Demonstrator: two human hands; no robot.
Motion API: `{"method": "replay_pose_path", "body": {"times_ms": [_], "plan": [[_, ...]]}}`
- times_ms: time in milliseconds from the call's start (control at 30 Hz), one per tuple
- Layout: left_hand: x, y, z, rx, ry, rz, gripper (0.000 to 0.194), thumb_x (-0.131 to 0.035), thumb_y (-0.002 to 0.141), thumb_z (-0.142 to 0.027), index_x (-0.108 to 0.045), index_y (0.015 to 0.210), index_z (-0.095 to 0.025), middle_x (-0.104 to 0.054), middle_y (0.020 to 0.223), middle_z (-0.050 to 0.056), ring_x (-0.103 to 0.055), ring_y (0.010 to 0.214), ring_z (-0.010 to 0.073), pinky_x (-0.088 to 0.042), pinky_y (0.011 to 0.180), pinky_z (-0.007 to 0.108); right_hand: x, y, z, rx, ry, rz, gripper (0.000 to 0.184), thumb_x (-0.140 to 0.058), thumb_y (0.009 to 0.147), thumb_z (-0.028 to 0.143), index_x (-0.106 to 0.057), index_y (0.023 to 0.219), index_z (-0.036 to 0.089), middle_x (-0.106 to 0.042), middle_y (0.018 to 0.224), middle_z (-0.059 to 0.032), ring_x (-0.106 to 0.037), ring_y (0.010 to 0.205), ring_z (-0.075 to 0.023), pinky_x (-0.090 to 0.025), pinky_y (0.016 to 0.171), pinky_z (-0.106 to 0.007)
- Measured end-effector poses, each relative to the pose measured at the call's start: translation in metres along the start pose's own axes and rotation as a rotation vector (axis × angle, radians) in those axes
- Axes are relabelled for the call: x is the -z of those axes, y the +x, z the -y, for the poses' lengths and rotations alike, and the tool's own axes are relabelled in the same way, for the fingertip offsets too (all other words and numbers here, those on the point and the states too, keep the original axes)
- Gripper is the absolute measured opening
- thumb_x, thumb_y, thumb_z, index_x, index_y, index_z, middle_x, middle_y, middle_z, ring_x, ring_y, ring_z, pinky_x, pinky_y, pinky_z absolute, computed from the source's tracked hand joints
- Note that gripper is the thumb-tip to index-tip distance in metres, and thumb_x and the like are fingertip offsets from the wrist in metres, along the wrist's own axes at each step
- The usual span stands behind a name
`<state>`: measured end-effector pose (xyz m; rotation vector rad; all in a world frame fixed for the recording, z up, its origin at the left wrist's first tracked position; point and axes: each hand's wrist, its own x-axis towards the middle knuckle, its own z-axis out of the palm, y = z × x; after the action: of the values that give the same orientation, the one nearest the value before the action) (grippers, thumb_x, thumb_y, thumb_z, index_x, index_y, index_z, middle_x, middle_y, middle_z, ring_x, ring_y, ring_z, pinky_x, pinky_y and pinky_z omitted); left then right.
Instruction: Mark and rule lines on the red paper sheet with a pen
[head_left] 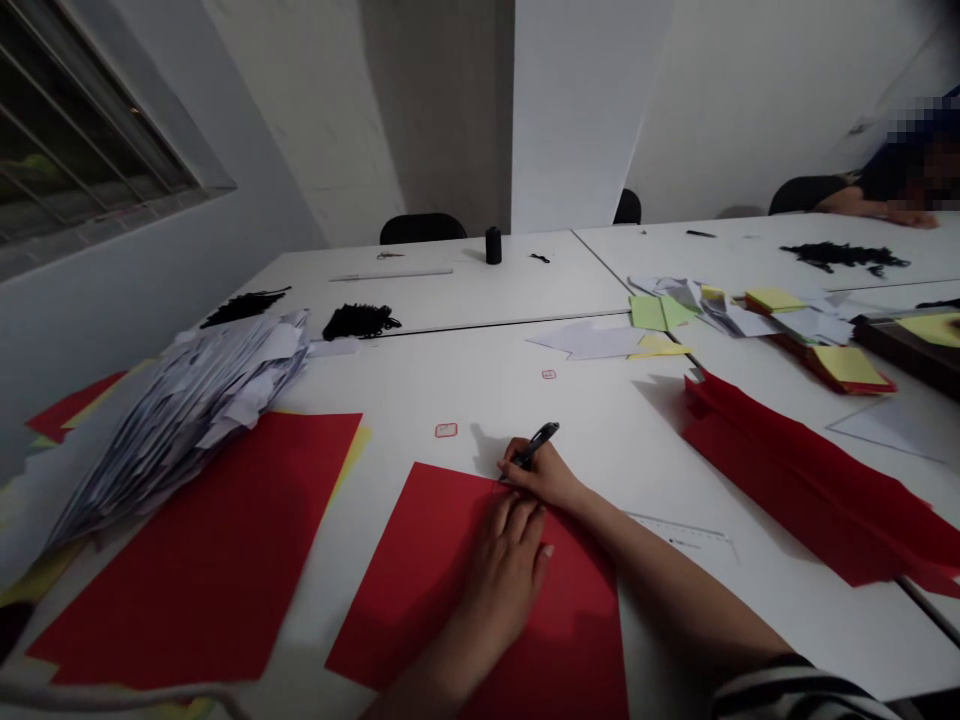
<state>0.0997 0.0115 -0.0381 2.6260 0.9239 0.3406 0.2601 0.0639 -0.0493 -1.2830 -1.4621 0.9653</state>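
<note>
A red sheet of paper (405,570) lies on the white table in front of me. My left hand (510,560) rests on it palm down, fingers stretched out flat. Just beyond those fingers, my right hand (544,472) is closed around a dark pen (538,444), its tip at the far edge of the sheet. A clear ruler (682,535) lies to the right, partly hidden under my right forearm. Two small red-framed labels, a nearer label (446,430) and a farther label (549,374), lie beyond the sheet.
At left, a pile of cut papers (202,410) sits by more red sheets (217,560). Folded red paper (810,490) stands at right near yellow note pads (847,368). Black yarn (361,320) and a black spool (493,246) lie farther back. Another person's hand (892,208) rests far right.
</note>
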Motion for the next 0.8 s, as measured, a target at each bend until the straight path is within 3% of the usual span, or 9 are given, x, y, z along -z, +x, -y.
{"method": "replay_pose_path", "body": {"times_ms": [633, 800], "plan": [[-0.0012, 0.0002, -0.0008, 0.010, -0.017, -0.032, 0.042, -0.049, 0.092, -0.020, -0.049, 0.133, -0.020, -0.052, 0.134, 0.008, -0.039, 0.132, 0.0287, -0.041, 0.108, 0.049, -0.0004, -0.0009, 0.0010, -0.007, -0.028, 0.012, 0.019, -0.061, 0.084, 0.034, -0.057, 0.074, 0.019, -0.052, 0.059, 0.0038, -0.044, 0.055, -0.0108, -0.033, 0.052, -0.023], [-0.0005, -0.0006, -0.0006, 0.009, -0.009, -0.023, 0.040, -0.048, 0.092, -0.019, -0.049, 0.132, -0.017, -0.051, 0.136, 0.009, -0.038, 0.133, 0.0280, -0.041, 0.108, 0.048, 0.0015, 0.0037, 0.0030, -0.048, 0.174, -0.100, 0.032, -0.064, 0.078, 0.049, -0.054, 0.071, 0.020, -0.053, 0.057, 0.0029, -0.046, 0.054, -0.0123, -0.037, 0.054, -0.025]]}}
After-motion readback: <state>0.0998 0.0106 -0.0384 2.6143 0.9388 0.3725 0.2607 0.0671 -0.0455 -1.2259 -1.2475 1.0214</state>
